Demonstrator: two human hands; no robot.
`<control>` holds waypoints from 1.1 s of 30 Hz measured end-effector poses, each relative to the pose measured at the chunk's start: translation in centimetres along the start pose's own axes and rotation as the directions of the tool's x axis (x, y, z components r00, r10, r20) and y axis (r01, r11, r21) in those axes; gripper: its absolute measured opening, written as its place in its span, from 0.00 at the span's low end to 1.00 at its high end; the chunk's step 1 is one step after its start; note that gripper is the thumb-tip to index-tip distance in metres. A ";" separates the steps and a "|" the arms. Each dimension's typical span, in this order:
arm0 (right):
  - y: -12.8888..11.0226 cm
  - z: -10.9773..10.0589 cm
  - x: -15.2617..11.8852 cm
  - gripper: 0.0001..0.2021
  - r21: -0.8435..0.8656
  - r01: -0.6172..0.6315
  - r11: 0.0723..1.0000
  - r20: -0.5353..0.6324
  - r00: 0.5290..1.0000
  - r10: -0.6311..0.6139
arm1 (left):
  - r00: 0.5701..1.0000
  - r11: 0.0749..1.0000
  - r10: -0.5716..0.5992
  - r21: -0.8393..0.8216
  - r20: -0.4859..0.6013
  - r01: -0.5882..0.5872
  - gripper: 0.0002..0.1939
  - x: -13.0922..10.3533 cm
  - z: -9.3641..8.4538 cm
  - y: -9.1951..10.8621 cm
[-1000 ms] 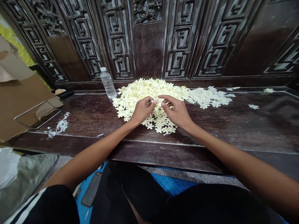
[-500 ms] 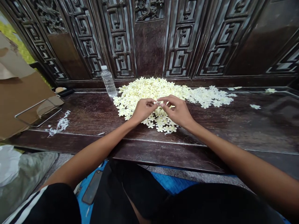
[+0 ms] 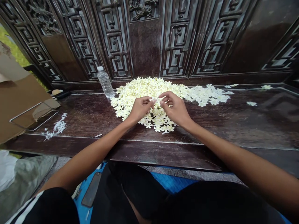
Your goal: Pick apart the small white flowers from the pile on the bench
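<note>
A heap of pale yellow-white flowers (image 3: 149, 84) lies on the dark wooden bench (image 3: 93, 115), and both my hands are over its front part. My left hand (image 3: 140, 109) is closed in a pinch, with a small white flower (image 3: 153, 99) at its fingertips. Just to the right, my right hand (image 3: 175, 109) has its thumb and fingers apart around a gap, with nothing visible between them. Its fingertips are close to the flower but look separate from it. The flower's details are too small to make out.
A clear water bottle (image 3: 106, 82) stands left of the heap. Thin white scraps (image 3: 57, 127) lie farther left, near a cardboard box (image 3: 21, 102) and a wire handle. A carved wooden backrest (image 3: 146, 46) rises behind. A phone (image 3: 92, 189) lies below on blue material.
My right fingers have parted and drawn back from the left fingertips, where they met before. My left hand keeps its pinch. The whole view has shifted slightly.
</note>
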State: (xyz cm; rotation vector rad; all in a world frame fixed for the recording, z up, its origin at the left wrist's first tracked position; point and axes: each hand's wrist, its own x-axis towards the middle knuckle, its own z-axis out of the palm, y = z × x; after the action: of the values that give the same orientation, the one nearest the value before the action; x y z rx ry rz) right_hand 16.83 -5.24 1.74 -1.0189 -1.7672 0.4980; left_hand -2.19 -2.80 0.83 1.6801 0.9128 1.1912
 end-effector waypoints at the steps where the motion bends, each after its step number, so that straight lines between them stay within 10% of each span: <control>1: 0.3 0.0 0.1 0.07 0.037 -0.042 0.998 0.002 0.999 0.042 | 1.000 1.000 -0.001 -0.018 0.004 0.001 0.24 0.1 0.0 0.0; 6: 1.1 -0.2 0.5 0.12 0.288 -0.271 0.919 0.179 0.958 0.226 | 0.990 0.979 -0.044 -0.190 0.135 0.069 0.30 0.2 0.0 -0.2; 13: 0.2 0.0 0.1 0.21 0.488 -0.239 0.839 0.372 0.927 0.047 | 0.975 0.967 -0.046 -0.236 0.216 0.098 0.27 -0.1 0.2 0.1; 33: -0.9 -0.2 -0.3 0.23 -0.023 0.241 0.970 0.101 0.966 -0.237 | 0.951 0.943 0.307 -0.145 0.029 -0.300 0.19 -0.9 1.2 0.9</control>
State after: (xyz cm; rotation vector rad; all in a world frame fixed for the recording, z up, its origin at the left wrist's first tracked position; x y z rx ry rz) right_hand 16.72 -6.01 2.26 -0.8016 -1.9620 0.3710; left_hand -1.17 -4.19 1.14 1.7707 0.5359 1.3740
